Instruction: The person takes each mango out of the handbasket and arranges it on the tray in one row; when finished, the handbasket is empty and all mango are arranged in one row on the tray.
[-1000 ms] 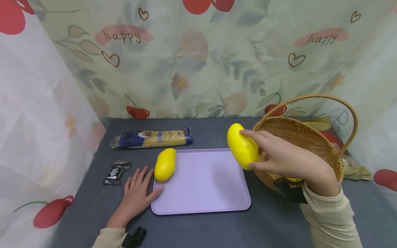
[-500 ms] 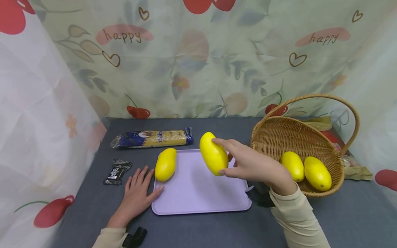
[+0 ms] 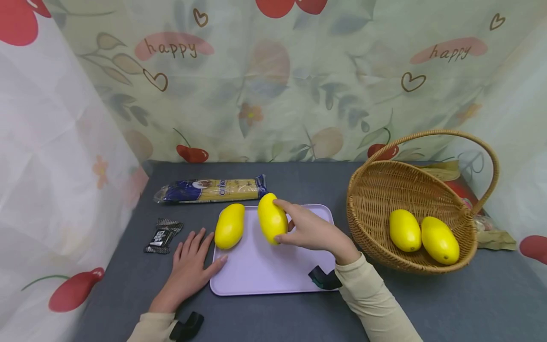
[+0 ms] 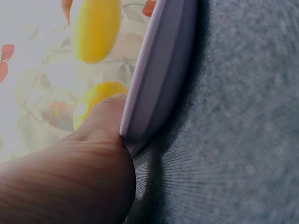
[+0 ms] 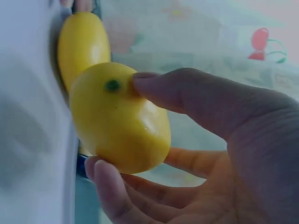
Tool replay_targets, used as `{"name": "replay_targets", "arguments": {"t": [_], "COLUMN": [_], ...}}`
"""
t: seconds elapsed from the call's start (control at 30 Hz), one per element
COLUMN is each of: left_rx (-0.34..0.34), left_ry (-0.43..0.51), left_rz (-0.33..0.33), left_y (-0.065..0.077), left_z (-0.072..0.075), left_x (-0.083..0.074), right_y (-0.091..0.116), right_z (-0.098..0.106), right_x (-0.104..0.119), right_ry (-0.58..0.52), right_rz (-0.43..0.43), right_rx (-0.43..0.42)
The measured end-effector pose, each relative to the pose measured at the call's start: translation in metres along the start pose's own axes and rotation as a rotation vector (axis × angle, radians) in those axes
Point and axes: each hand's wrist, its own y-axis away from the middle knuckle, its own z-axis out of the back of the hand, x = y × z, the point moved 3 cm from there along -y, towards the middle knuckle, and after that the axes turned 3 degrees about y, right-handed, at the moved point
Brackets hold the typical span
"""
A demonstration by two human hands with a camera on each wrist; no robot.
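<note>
In the head view my right hand (image 3: 311,229) pinches a yellow mango (image 3: 272,219) between thumb and fingers above the lilac tray (image 3: 269,275). The right wrist view shows this held mango (image 5: 119,119) end on, with a green spot near the thumb (image 5: 182,91). Another yellow mango (image 3: 229,226) lies at the tray's left side. My left hand (image 3: 190,259) lies spread on the table by the tray's left edge. Its thumb (image 4: 100,121) reaches over the tray's rim (image 4: 154,70) in the left wrist view. Whether the held mango touches the tray is hard to tell.
A wicker basket (image 3: 367,209) with a tall handle stands at the right, holding two mangoes (image 3: 404,230). A pack of pasta (image 3: 211,190) lies behind the tray. One small black packet (image 3: 163,236) sits left of it. Partly hidden packages (image 3: 495,237) lie behind the basket.
My right hand has carried the mango leftward from beside the basket and lowered it over the tray, near the other mango. The basket's two mangoes have come into sight. My left hand stays put.
</note>
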Motion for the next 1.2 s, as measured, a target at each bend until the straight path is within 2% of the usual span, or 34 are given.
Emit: {"name": "replay_targets", "arguments": {"t": [0.23, 0.63, 0.87, 1.2], "left_rx": [0.008, 0.002, 0.0, -0.003], "left_ry": [0.001, 0.006, 0.014, 0.015], "left_rz": [0.005, -0.009, -0.018, -0.018], "left_y": [0.0, 0.001, 0.002, 0.002], "left_z": [0.001, 0.001, 0.001, 0.002], "left_x": [0.0, 0.0, 0.0, 0.0], "right_y": [-0.018, -0.032, -0.035, -0.038], "right_z": [-0.022, -0.041, -0.048, -0.05], "right_x": [-0.006, -0.012, -0.016, -0.019], "right_ry": [-0.04, -0.095, -0.13, -0.093], "right_rz": [-0.01, -0.041, -0.024, -0.078], "right_rx": [0.038, 0.088, 0.083, 0.068]}}
